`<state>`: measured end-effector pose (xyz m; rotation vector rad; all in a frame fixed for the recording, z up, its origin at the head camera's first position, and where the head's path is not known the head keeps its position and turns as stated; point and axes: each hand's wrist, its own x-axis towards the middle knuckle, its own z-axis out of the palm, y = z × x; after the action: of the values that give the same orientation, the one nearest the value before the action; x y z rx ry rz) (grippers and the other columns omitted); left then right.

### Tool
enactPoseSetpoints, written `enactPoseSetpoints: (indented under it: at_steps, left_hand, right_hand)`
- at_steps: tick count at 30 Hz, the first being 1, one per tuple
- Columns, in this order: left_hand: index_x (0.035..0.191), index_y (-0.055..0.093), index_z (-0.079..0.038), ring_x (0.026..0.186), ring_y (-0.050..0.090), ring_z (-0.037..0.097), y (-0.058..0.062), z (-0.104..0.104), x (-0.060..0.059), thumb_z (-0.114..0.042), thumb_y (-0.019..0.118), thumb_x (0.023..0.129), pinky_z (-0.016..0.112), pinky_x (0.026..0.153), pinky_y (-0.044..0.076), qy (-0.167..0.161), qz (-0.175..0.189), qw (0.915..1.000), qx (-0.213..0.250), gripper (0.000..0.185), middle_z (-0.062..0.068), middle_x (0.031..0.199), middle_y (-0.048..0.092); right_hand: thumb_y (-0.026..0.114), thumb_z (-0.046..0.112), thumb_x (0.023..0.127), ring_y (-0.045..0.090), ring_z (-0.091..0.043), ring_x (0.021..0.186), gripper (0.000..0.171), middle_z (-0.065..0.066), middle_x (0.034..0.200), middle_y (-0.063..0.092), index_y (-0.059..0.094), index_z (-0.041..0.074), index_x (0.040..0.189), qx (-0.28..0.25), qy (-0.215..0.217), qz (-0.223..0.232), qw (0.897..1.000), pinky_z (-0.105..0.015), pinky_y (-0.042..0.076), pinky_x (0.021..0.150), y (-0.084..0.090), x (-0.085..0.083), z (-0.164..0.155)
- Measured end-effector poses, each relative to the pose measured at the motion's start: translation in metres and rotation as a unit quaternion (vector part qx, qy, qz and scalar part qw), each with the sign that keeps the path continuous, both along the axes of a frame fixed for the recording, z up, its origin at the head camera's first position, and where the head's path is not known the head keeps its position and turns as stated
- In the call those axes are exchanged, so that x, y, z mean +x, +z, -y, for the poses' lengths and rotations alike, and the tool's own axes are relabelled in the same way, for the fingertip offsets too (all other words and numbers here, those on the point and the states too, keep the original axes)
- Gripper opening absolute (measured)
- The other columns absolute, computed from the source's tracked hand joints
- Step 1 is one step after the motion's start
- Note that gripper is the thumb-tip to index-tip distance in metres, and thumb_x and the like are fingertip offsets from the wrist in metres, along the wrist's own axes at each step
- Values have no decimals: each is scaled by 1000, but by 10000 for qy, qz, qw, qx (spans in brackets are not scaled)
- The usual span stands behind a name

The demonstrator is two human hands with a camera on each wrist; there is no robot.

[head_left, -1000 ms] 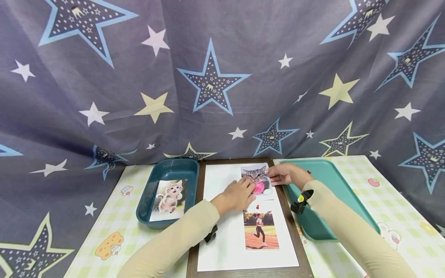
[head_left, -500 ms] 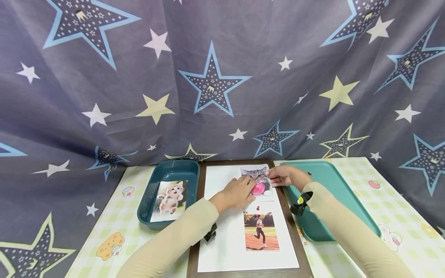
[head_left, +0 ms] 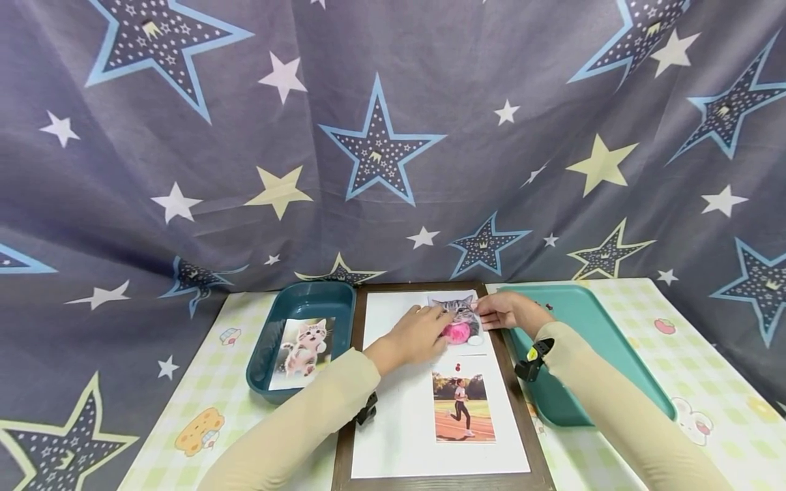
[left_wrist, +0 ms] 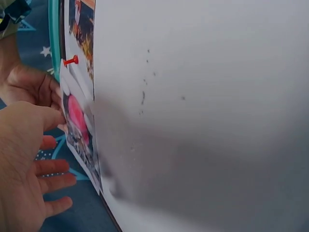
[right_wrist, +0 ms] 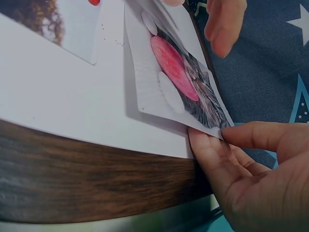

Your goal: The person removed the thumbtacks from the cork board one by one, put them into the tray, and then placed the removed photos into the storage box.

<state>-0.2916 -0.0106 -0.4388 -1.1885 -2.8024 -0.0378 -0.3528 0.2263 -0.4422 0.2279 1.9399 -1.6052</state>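
Note:
A cat photo [head_left: 462, 316] lies near the top right of a white board [head_left: 396, 423] with a dark wooden frame. My left hand [head_left: 420, 332] reaches over the board, its straight fingers resting on the photo's left part. My right hand [head_left: 500, 312] pinches the photo's right edge; in the right wrist view thumb and finger of the right hand [right_wrist: 231, 159] grip a corner of the cat photo [right_wrist: 186, 79], which lifts off the board. Below it a runner photo [head_left: 463, 408] is held by a red pin [head_left: 457, 367]. In the left wrist view my left hand [left_wrist: 26, 164] sits beside the cat photo [left_wrist: 77, 123].
A dark teal bin [head_left: 295, 300] at the left holds a kitten photo [head_left: 301, 344]. A lighter teal tray [head_left: 589, 341] lies right of the board. A checked tablecloth [head_left: 202, 382] covers the table; a star-patterned curtain [head_left: 381, 150] hangs behind.
My left hand has slid a little up the cat photo, from the pink ball towards the cat's face. The right hand keeps its pinch on the photo's edge.

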Motion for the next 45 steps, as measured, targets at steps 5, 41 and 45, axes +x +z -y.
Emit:
enactPoseSetpoints:
  at_steps: [5, 41, 45]
  left_hand:
    - [148, 52, -10, 127, 61, 27, 7, 7, -3, -30, 53, 105, 48, 114, 44, -110, -192, 9993, 309, 47, 11, 138, 60]
    - [139, 61, -5, 106, 61, 35, 79, 183, -17, -23, 52, 101, 46, 78, 49, 2983, 1195, 9258, 1990, 43, 23, 142, 56]
    - [144, 54, -1, 114, 53, 38, 72, 202, -18, -21, 52, 100, 49, 87, 46, 3405, 1581, 9038, 2056, 48, 27, 149, 47]
  right_hand:
    - [49, -1, 100, 63, -7, 67, 14, 5, 73, 63, 51, 2, 112, 55, 8, -1, 10000, -22, 57, 67, 2, 1, 0]
    - [49, -1, 101, 62, -10, 70, 21, 1, 79, 61, 52, 1, 122, 115, 173, 191, 9996, -23, 59, 70, 14, 1, 2]
    - [47, -1, 103, 66, -10, 74, 30, 0, 81, 64, 47, -1, 132, 2, 376, 270, 9989, -25, 60, 74, 13, -1, -2]
